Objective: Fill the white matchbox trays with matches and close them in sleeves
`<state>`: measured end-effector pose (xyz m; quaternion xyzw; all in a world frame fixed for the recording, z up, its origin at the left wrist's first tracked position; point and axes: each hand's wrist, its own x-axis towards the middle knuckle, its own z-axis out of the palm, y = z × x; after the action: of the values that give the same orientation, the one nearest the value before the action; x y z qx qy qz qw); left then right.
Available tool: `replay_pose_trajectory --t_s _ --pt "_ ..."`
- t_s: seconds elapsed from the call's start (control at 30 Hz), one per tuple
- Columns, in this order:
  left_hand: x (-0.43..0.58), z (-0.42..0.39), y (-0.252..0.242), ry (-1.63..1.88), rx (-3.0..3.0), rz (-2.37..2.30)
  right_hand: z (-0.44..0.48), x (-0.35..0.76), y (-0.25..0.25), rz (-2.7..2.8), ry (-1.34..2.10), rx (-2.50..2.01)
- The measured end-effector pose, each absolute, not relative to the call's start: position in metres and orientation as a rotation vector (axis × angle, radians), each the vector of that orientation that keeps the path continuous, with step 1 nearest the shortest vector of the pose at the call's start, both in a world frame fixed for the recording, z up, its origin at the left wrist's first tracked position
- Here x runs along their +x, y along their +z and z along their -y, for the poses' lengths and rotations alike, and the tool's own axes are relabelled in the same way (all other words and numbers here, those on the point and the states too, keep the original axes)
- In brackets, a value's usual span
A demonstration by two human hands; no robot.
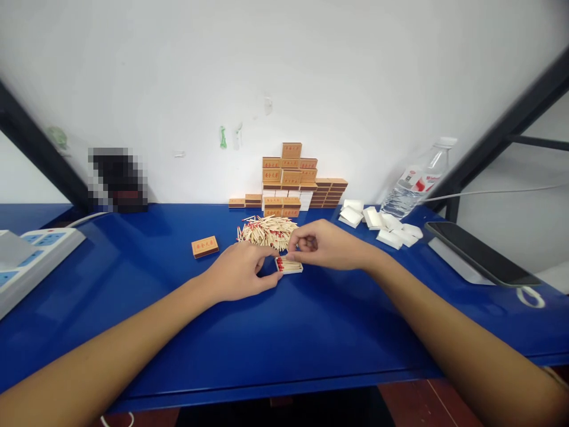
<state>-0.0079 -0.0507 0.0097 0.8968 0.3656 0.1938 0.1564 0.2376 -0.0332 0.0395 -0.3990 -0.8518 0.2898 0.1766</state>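
A small white matchbox tray (292, 272) lies on the blue table, filled with red-tipped matches laid lengthwise. My left hand (237, 270) holds the tray by its left end, index finger at the far corner and thumb at the near one. Over the tray's right part, my right hand (326, 244) has thumb and index finger pressed together; whatever is between them is too small to make out. Just behind both hands spreads a heap of loose matches (269, 230). To the left of my left hand lies an orange-brown matchbox (205, 246).
Stacked matchboxes (291, 175) stand against the wall behind the heap. White empty trays (391, 228) lie scattered at the right, near a leaning water bottle (415, 181) and a phone (482, 252). A power strip (40, 255) sits at the left edge of the blue table (284, 338).
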Motion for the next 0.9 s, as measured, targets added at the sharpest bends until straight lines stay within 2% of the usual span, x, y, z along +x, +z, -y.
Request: replay_pose_trajectory --t_s 0.43,0.63,0.77,0.9 --pt "-0.010 0.050 0.008 0.516 2.585 -1.059 0.040 0.235 0.043 2.501 0.871 -1.138" --pt "-0.009 0.051 0.010 0.535 2.558 -1.055 0.032 0.249 0.052 2.359 0.754 -1.180" --pt "-0.008 0.054 0.012 0.563 2.476 -1.082 -0.003 0.286 0.062 1.954 0.538 -1.462" --pt "-0.007 0.056 0.010 0.529 2.471 -1.090 -0.051 0.325 0.073 1.218 0.597 -1.693"
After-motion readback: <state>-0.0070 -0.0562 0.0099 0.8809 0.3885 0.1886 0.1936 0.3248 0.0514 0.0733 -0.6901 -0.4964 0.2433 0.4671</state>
